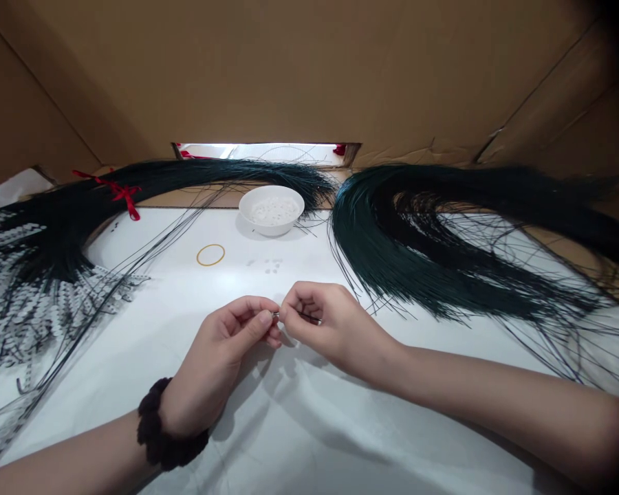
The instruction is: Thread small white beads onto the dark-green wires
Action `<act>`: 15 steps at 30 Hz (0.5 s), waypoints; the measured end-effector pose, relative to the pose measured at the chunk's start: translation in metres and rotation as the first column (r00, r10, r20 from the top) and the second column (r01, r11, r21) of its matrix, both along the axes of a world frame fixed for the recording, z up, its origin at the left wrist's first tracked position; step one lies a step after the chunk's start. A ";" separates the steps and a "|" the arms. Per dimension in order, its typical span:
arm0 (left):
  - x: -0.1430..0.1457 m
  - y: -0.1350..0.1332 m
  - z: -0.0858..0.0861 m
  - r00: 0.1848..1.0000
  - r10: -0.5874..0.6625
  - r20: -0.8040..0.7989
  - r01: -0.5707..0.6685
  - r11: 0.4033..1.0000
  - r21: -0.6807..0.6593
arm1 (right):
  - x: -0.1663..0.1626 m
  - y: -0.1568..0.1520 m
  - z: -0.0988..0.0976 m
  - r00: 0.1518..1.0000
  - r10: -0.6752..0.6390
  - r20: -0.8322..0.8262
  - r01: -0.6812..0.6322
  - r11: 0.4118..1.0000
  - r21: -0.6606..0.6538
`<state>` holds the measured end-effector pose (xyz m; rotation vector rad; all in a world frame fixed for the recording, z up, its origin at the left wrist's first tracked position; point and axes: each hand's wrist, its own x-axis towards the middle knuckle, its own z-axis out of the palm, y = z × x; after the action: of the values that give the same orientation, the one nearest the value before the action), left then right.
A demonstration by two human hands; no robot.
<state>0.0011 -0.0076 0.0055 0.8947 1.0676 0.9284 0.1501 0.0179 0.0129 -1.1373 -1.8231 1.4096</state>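
Looking down through the head camera, I see my left hand and right hand meet at the front middle of the white cloth. My left thumb and finger pinch a tiny piece. My right fingers are closed on a thin dark strand.

Behind them lie a yellow rubber band and a white bowl of beads. A big dark green bundle fans out on the right, and its loose strands come close to my right wrist. Another bundle, tied with a red ribbon, lies on the left. Brown cardboard walls stand around.
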 end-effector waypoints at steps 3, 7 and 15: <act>0.001 0.000 -0.001 0.999 0.010 -0.038 -0.009 1.000 0.024 | 0.000 0.000 0.000 1.000 0.000 0.003 0.000 1.000 0.002; 0.001 -0.001 -0.002 0.990 0.023 -0.136 -0.011 0.996 0.085 | -0.001 0.000 -0.002 1.000 0.003 0.004 -0.003 1.000 0.012; -0.003 -0.005 -0.002 0.876 0.144 -0.459 0.032 0.934 0.355 | -0.001 0.000 -0.011 0.999 -0.007 -0.036 0.006 0.999 -0.035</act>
<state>-0.0019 -0.0122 0.0039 1.4552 1.3784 0.9909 0.1487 0.0183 0.0020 -1.1265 -1.7742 1.4539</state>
